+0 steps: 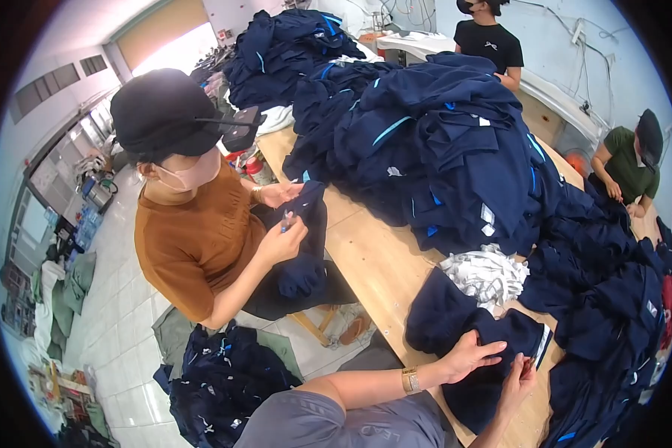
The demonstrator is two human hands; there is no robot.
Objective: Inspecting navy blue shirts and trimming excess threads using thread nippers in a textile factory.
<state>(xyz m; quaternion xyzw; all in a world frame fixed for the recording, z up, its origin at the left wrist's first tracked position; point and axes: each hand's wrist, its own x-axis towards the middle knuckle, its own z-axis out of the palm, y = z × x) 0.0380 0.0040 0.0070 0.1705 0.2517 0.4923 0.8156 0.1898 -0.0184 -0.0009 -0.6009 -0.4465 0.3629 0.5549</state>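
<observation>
A navy blue garment (442,308) lies spread on the wooden table in front of me, with a white strip (542,340) along its right edge. My left hand (470,358), with a gold watch at the wrist, rests on the cloth with its thumb and fingers apart. Close by on the right, my right hand (518,379) has its fingertips pinched together just below the white-edged part. Something small and dark reddish shows at those fingertips, too small to name. Just beyond the garment sits a bundle of white fabric pieces (485,275).
Large heaps of navy garments (425,149) cover the table's far side and right side (608,321). At my left a co-worker in a brown shirt (194,231) handles navy cloth. Another garment pile (228,388) lies on the floor. Two more people are farther off.
</observation>
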